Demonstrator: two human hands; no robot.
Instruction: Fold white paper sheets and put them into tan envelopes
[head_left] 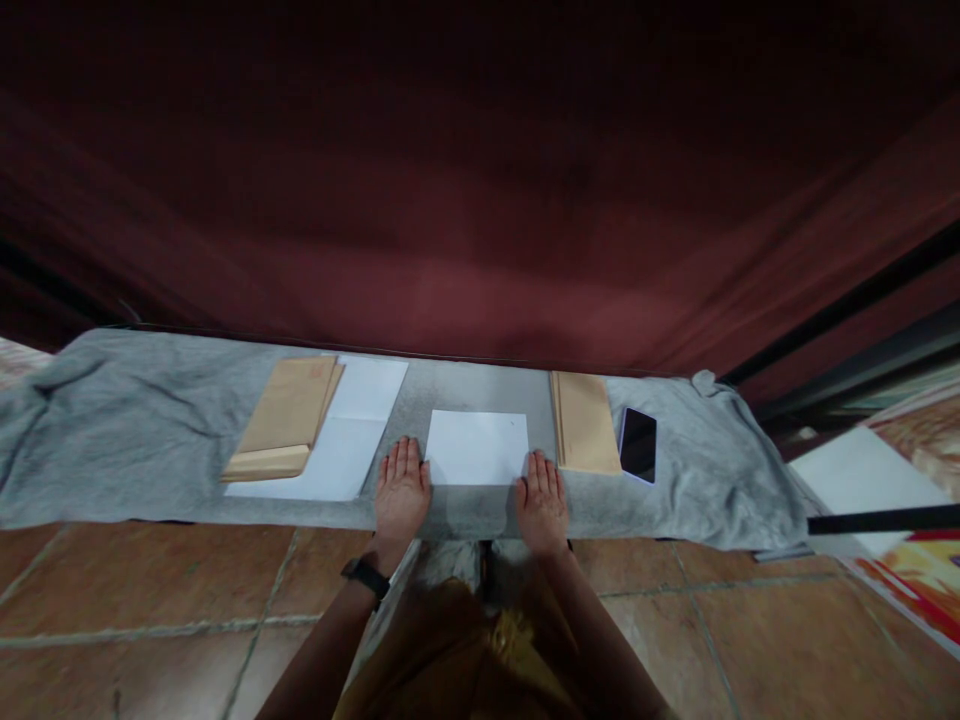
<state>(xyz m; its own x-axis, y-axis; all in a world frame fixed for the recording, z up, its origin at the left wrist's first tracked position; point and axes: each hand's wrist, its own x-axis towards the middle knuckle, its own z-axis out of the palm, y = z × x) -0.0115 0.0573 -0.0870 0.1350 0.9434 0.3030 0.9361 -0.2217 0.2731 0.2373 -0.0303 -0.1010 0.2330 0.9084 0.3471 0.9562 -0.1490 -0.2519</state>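
A white sheet of paper (478, 448) lies flat on the grey cloth in front of me. Beside its left edge rests my left hand (403, 487), palm down with the fingers stretched out. My right hand (541, 500) lies the same way at the sheet's lower right corner. Neither hand holds anything. To the left, a stack of brown paper envelopes (283, 405) sits on top of larger white paper (358, 425) with a crease across it. More brown envelopes (590, 425) lie just to the right of my right hand.
A dark-screened phone (638, 445) lies right of the right-hand envelopes. Wrinkled grey cloth (157, 430) covers the long, narrow surface. A dark red wall or curtain (480, 250) stands right behind it. Brown floor tiles (172, 570) show below. Printed boards (915, 560) stand at the far right.
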